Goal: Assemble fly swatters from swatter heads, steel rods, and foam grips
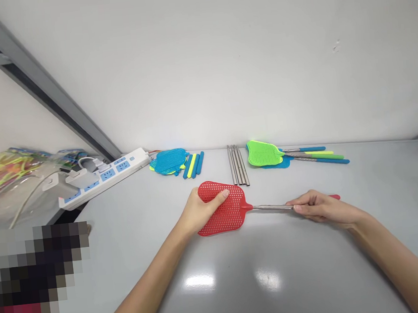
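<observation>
A red fly swatter (225, 219) with a perforated head and a metal rod lies level between my hands, just above the grey table. My left hand (201, 208) grips the swatter's head, thumb on top and fingers beneath. Around the metal rod, near the handle, my right hand (317, 207) is closed. A bit of the red handle (334, 196) shows beyond my right hand; the rest is hidden. Behind the swatter, several bare metal rods (238, 166) lie side by side.
Green and blue fly swatters (264, 153) are stacked at the back right. Blue and yellow swatter heads (170, 161) and several loose handles (194, 165) lie at the back left. A power strip (114, 174) with plugs and cables sits farther left, beside plastic bags (5, 173). A wall stands behind.
</observation>
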The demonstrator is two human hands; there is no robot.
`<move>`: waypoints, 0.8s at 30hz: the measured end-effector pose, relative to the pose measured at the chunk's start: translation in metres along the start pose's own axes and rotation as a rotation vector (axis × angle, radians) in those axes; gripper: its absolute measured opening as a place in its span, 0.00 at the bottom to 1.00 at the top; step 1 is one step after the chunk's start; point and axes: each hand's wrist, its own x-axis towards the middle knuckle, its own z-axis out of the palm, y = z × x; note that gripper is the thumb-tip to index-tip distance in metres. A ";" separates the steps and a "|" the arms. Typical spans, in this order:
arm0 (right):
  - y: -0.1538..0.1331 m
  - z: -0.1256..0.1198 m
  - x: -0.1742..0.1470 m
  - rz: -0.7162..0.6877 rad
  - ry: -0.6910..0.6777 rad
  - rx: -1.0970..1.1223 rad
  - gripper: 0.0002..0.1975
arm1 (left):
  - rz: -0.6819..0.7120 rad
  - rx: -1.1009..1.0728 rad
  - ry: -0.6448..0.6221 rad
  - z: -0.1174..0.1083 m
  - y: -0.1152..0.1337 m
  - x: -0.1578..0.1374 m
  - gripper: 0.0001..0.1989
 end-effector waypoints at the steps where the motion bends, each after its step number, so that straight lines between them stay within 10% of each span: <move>1: 0.000 0.000 0.000 0.002 -0.002 -0.003 0.21 | 0.005 0.002 0.001 0.000 0.000 0.000 0.14; 24: -0.002 -0.001 0.000 -0.001 0.003 -0.022 0.20 | -0.010 -0.049 -0.049 0.004 -0.005 0.001 0.14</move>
